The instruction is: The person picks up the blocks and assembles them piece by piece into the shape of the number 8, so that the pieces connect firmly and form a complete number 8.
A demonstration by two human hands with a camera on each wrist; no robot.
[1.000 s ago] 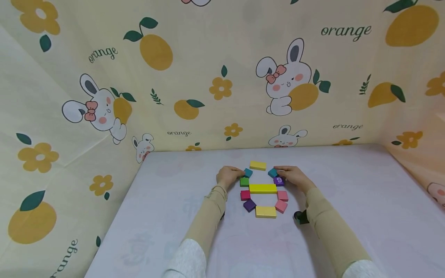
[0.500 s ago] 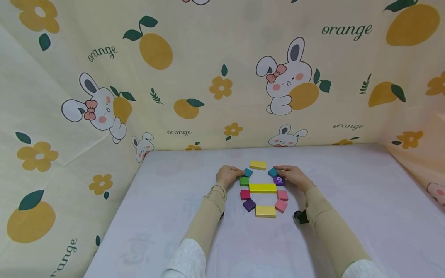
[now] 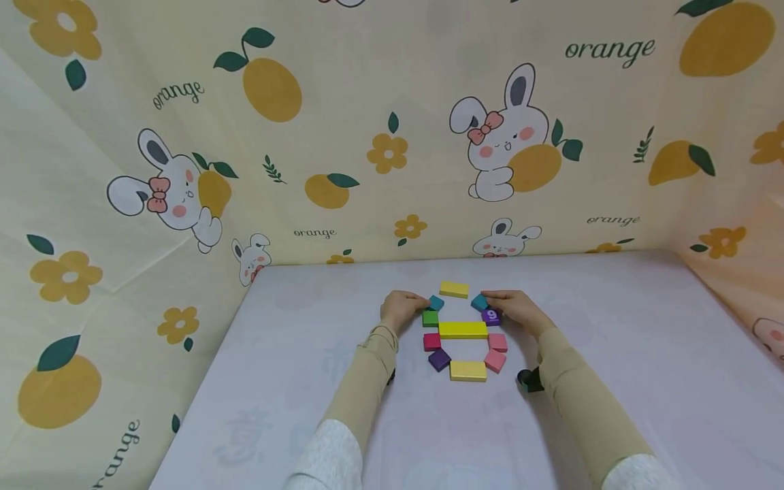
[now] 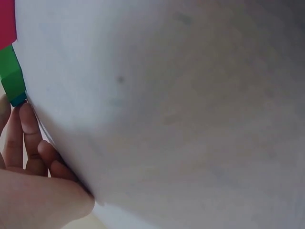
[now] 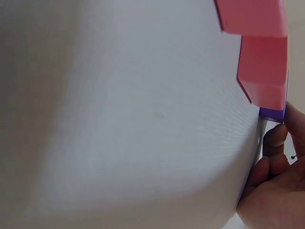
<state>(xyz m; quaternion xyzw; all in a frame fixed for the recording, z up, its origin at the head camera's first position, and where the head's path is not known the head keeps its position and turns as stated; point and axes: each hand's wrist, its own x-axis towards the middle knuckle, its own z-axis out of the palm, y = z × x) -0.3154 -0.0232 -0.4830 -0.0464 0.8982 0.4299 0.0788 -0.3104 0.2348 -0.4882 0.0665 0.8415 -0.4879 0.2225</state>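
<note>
In the head view, several coloured blocks lie in a rounded ring on the white tabletop. My left hand (image 3: 402,307) pinches the left teal block (image 3: 435,303) at its outer side, above a green block (image 3: 431,318). My right hand (image 3: 518,308) holds the right teal block (image 3: 480,303) between its fingertips, beside a purple block marked 9 (image 3: 491,317). Between the two sides lies a long yellow block (image 3: 463,331). In the left wrist view, a sliver of teal shows at my fingertips. The right wrist view hides the right teal block.
A yellow block (image 3: 454,290) tops the ring and another yellow block (image 3: 468,371) closes its bottom. Red (image 3: 431,341), dark purple (image 3: 439,360) and pink blocks (image 3: 497,342) fill the lower sides. A rabbit-and-orange patterned cloth (image 3: 343,136) hangs behind the table.
</note>
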